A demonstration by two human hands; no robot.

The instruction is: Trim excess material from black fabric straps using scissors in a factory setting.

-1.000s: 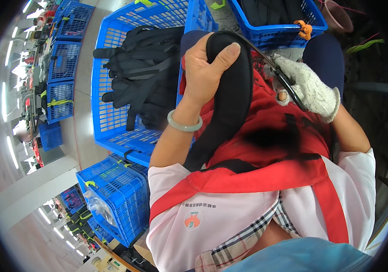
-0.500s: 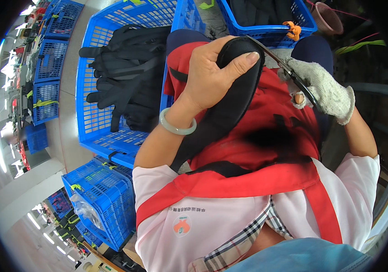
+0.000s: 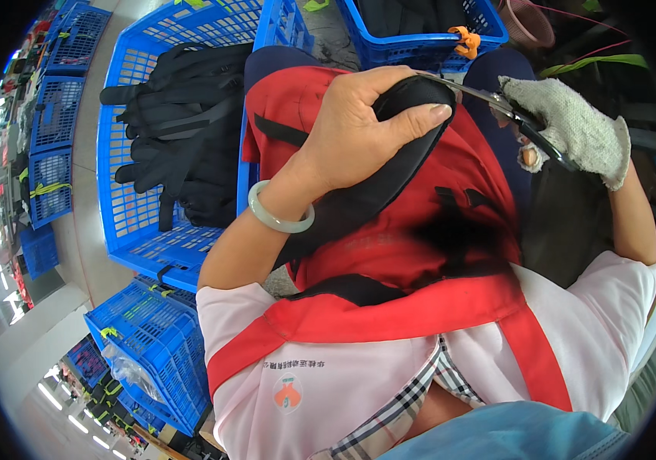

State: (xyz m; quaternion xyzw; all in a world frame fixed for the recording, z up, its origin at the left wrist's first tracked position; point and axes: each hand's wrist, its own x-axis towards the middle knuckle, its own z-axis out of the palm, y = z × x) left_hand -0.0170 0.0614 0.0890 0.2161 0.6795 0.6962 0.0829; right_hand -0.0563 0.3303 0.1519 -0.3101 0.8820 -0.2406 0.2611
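Observation:
A black padded strap (image 3: 355, 201) with a rounded end runs across my lap. My left hand (image 3: 351, 126), bare and with a pale green bangle (image 3: 282, 216) at the wrist, is closed round that end, thumb on top. To its right, my right hand (image 3: 570, 126) wears a whitish knit glove with bare fingertips. It grips dark-handled scissors (image 3: 475, 92), whose blades reach to the strap's edge just beyond my left thumb. Whether the blade tips touch the strap, or how far they are apart, I cannot tell.
A blue crate (image 3: 109, 192) of black straps stands at my left; another blue crate (image 3: 420, 47) with dark pieces and an orange tie is ahead. A pink basket (image 3: 526, 23) sits at the far right. Stacked blue crates (image 3: 148, 330) stand lower left. A red apron (image 3: 451, 176) covers my lap.
My right hand and the scissors have moved rightward, and the scissors lie at a flatter slant. My left hand has shifted slightly right with the strap. The whole view has swung a little.

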